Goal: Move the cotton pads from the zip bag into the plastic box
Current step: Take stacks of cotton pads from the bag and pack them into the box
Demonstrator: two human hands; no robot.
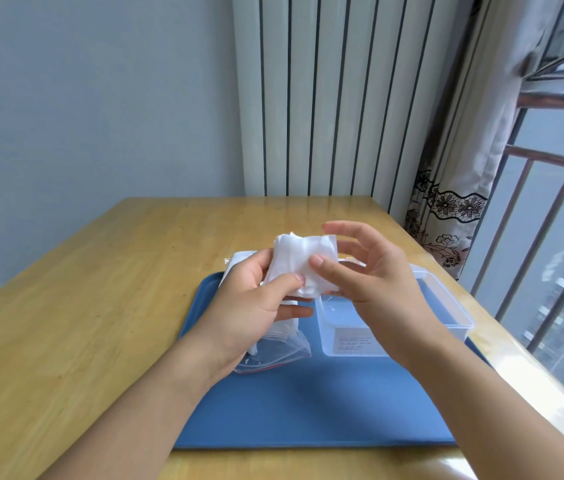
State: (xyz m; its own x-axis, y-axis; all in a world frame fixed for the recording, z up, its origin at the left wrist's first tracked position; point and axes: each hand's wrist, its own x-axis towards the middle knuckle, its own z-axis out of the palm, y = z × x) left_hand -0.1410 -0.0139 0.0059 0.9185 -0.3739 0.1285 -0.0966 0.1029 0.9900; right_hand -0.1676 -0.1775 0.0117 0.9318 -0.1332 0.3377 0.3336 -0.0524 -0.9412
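Note:
A stack of white cotton pads point(303, 259) is held up above the blue tray point(308, 410). My left hand point(256, 303) grips the stack from the left with thumb and fingers. My right hand point(367, 271) pinches its right side, thumb in front and fingers behind. Under my left hand the clear zip bag point(273, 355) with a red seal line lies on the tray, with more white pads inside it. The clear plastic box point(447, 306) stands open on the tray's right side, partly hidden by my right hand; a label shows on its near wall.
The tray lies on a wooden table point(100, 306). A white radiator point(325, 98) stands behind the table, and a patterned curtain point(447, 209) and a window with railings point(550, 237) are on the right. The table's right edge runs close to the box.

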